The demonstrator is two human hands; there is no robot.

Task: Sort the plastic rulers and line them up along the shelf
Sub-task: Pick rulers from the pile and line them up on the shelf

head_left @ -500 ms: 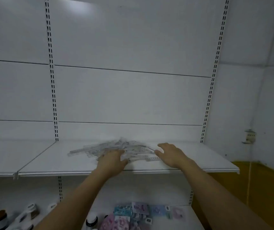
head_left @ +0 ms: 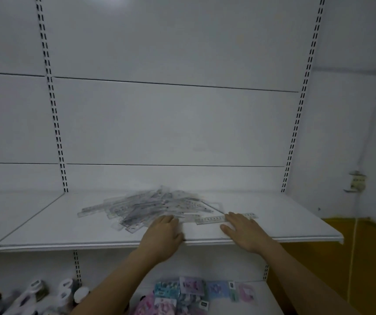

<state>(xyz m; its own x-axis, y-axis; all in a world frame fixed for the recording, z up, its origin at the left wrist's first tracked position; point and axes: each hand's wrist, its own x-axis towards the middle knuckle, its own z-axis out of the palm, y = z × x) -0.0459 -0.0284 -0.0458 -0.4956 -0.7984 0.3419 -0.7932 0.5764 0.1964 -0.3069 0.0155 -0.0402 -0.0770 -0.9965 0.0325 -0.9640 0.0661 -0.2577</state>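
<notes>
Both hands lie flat and spread on the shelf [head_left: 284,214], fingers straight, neither curled round anything: the left hand [head_left: 163,235] rests with its fingertips at the near edge of the heap of rulers [head_left: 146,205], and the right hand [head_left: 242,233] presses its fingertips on a single ruler [head_left: 212,219] drawn clear of the heap. Largest first, the shelf runs left to right across the view, its front edge just under both wrists and its right end well beyond the right hand. The heap sits in the middle of the shelf, toward the back, with rulers crossed at many angles, so no common direction can be read from it. The single ruler lies near the front edge, its long axis running along the shelf, roughly parallel to that edge; its left end reaches toward the left hand, and its right end shows past the right fingers. Relation that governs the next move: the single ruler is under the right fingertips and extends leftward from them, so the right hand is the nearer one and, in my judgement, can slide it sideways along the front edge without lifting. The heap lies ahead and left of the left fingertips, touching them. Sorting is judged barely begun. Below the shelf, coloured packets [head_left: 182,292] and bottles [head_left: 37,292] stand on a lower level.
</notes>
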